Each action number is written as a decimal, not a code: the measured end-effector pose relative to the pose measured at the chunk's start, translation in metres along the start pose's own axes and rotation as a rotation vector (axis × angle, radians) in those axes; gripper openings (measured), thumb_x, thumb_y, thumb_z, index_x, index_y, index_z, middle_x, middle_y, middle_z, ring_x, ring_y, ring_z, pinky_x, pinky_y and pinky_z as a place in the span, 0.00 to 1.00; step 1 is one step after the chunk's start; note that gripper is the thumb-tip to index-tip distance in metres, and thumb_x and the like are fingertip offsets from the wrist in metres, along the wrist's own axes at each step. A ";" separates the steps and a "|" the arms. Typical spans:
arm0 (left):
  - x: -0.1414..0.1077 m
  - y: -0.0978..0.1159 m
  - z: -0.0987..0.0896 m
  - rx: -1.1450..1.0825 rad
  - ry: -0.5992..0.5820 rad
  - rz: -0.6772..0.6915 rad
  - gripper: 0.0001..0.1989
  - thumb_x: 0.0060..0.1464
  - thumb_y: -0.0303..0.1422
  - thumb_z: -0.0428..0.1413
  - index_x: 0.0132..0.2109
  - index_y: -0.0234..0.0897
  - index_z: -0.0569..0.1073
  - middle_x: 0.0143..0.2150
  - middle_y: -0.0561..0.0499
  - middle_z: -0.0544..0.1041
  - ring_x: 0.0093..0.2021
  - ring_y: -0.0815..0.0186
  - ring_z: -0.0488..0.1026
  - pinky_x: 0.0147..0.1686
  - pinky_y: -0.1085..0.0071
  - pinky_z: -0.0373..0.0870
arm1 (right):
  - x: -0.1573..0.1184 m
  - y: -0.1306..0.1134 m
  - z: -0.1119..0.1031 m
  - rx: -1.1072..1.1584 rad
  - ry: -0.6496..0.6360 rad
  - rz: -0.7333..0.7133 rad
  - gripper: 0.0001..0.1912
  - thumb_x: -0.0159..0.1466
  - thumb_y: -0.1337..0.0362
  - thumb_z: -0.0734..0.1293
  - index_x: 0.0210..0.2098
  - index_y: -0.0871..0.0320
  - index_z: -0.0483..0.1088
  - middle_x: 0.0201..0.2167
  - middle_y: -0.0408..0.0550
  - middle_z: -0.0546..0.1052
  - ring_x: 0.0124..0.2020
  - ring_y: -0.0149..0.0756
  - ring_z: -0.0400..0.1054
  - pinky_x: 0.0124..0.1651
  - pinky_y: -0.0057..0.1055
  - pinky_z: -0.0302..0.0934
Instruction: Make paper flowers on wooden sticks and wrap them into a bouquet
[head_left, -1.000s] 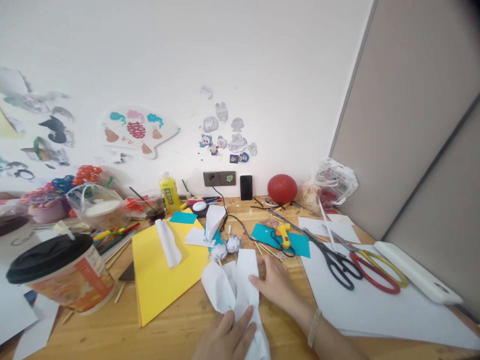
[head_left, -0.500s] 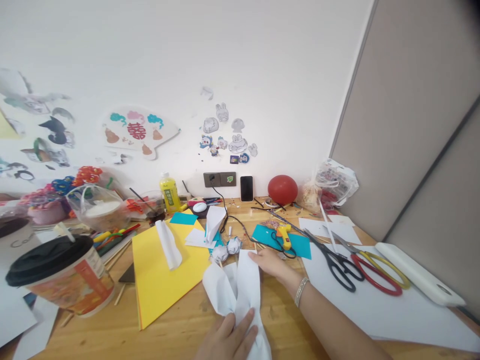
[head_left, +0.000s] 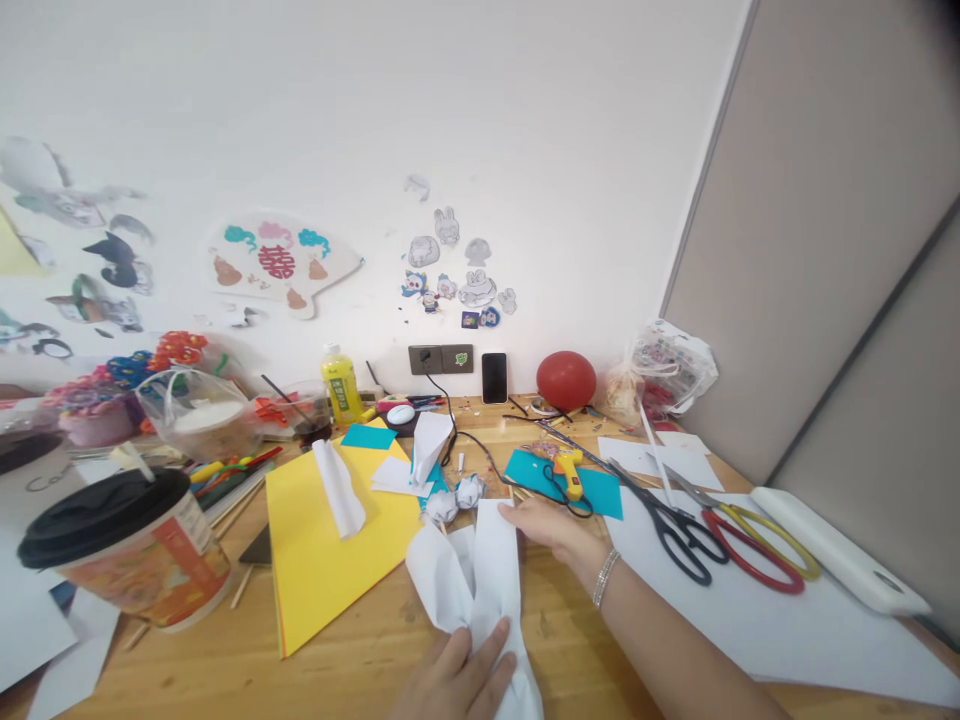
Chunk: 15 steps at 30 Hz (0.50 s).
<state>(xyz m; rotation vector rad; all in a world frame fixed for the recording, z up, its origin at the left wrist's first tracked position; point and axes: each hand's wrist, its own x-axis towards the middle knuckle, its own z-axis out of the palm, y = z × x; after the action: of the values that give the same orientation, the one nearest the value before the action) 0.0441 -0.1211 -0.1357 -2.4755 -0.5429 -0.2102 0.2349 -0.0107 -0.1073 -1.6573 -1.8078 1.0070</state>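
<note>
A folded sheet of white paper stands in front of me, its left part curled into a loose loop and its lower part gathered. At its lower end my left hand has its fingers bent over the paper, holding the gathers; its thumb is hidden. My right hand, with a bracelet on the wrist, pinches the sheet's upper right edge between thumb and fingers. Just beyond the sheet lie two crumpled white paper balls, with a thin stick running down from one. A rolled white paper rests on yellow sheets to the left.
Scissors with black handles and scissors with red and yellow handles lie on white sheets at right. A yellow glue gun sits on blue paper. A lidded cup stands left; a phone and red balloon are at the wall.
The whole view has shifted very slightly. Both hands stay in the same places on the white paper.
</note>
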 end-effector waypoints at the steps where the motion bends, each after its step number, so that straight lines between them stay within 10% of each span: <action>1: 0.000 0.000 0.000 -0.006 0.011 -0.009 0.16 0.53 0.35 0.55 0.49 0.36 0.70 0.52 0.51 0.74 0.33 0.64 0.63 0.34 0.71 0.64 | 0.001 0.001 0.002 -0.012 0.022 -0.003 0.19 0.62 0.56 0.57 0.22 0.59 0.71 0.21 0.44 0.74 0.23 0.34 0.66 0.25 0.27 0.58; 15: -0.004 0.005 0.009 -0.061 0.046 -0.057 0.16 0.55 0.33 0.54 0.50 0.36 0.69 0.53 0.49 0.73 0.35 0.64 0.62 0.36 0.72 0.62 | 0.008 -0.007 0.029 -0.566 0.443 -0.116 0.12 0.64 0.67 0.57 0.38 0.62 0.71 0.39 0.57 0.74 0.43 0.46 0.66 0.45 0.37 0.55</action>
<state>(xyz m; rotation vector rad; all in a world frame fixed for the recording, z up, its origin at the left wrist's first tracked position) 0.0432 -0.1210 -0.1467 -2.5093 -0.5960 -0.3104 0.2070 -0.0088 -0.1200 -1.8676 -1.9384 0.0444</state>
